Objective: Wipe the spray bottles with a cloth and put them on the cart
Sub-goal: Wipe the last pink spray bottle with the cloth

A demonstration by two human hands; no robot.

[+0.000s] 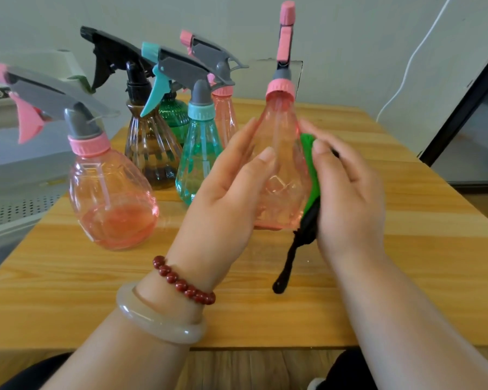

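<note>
We seem to be in a plain office or workroom, though we cannot be sure. We sit at a wood-grain table [406, 249] by a bare wall [350, 38], with a cable [405, 76], a dark-framed glass panel [479, 130] and a perforated metal cart [12, 192].

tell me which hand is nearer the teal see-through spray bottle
Left. The left hand, gripping a pink plastic spray bottle, sits just right of the teal see-through spray bottle; the right hand holds the green cloth against the pink bottle's far side.

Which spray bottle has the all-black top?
The brown bottle, back left. The other tops in view are grey with pink or teal.
</note>
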